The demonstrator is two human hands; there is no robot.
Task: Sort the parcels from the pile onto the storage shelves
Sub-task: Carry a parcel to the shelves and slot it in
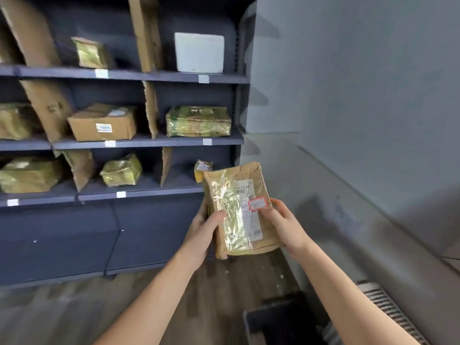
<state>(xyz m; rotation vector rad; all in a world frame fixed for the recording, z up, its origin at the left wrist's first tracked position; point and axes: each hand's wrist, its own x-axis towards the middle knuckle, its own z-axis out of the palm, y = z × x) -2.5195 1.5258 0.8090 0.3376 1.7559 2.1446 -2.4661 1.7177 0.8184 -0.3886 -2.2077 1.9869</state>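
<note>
Cardboard parcel (pixel 240 207) gripped label-up in our left hand (pixel 202 227) and right hand (pixel 281 220), perhaps for reading; shelves (pixel 159 141) at ten o'clock

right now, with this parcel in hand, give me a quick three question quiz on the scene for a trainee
1. True or false: the left hand and the right hand both grip the taped parcel.
2. Where does the white box stand? A) on the top visible shelf, right compartment B) on the middle shelf, left compartment C) on the floor
3. Fill in: the sticker on the parcel, by the right thumb, has a ___ border.
Key: 1 true; 2 A; 3 red.
</note>
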